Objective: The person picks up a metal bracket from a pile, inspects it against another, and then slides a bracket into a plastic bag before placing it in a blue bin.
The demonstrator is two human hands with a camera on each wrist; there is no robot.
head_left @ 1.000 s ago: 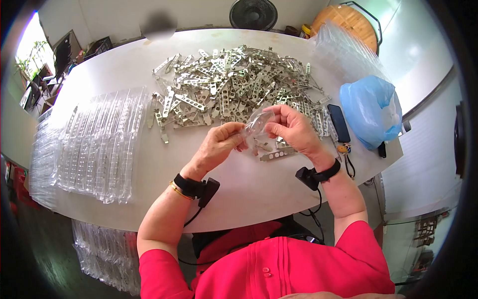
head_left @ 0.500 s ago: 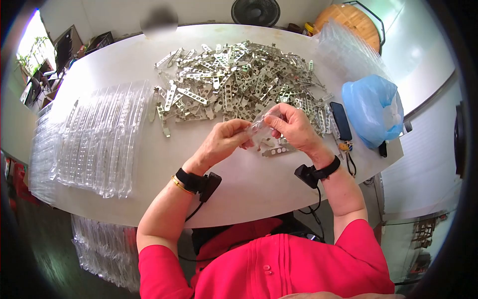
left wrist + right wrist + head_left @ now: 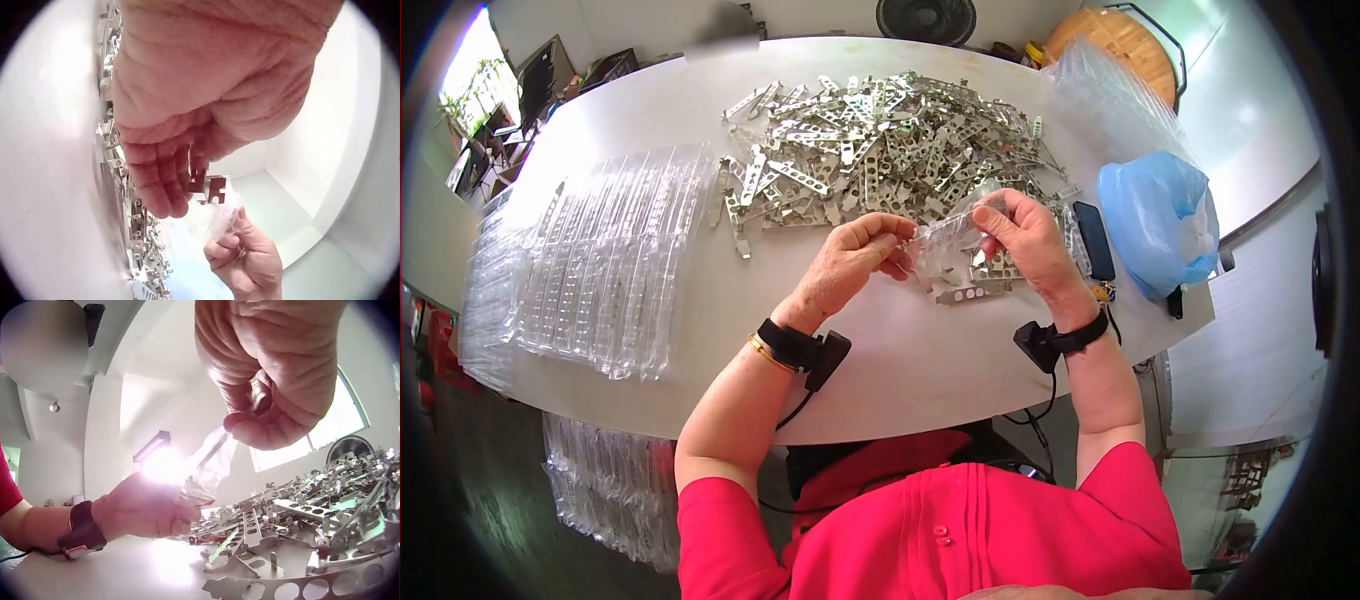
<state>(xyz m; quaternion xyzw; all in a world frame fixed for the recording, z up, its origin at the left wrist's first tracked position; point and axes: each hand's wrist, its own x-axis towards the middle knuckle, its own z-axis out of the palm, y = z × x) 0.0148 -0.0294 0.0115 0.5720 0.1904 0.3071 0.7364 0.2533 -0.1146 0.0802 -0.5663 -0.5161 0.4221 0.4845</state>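
My left hand (image 3: 850,262) pinches the end of a metal bracket (image 3: 215,187), whose bent, notched tab sticks out past the fingertips in the left wrist view. Around the rest of it is a clear plastic bag (image 3: 945,240), stretched between both hands above the table. The bag's other end is pinched between thumb and fingers of my right hand (image 3: 1035,245). Just beyond the hands lies a big heap of metal brackets (image 3: 880,150) with round holes. Below the bag, a loose bracket (image 3: 975,294) rests at the heap's near edge.
Clear plastic packs of brackets (image 3: 610,260) lie in rows on the left of the table (image 3: 880,370). To the right are a black phone (image 3: 1094,240), a blue plastic bag (image 3: 1155,215) and clear plastic sheets (image 3: 1110,95). A fan (image 3: 927,20) stands at the back.
The hands have drawn apart, the right one moving to the right. The plastic bag, bunched up earlier, is now stretched out between them. The head view has shifted slightly.
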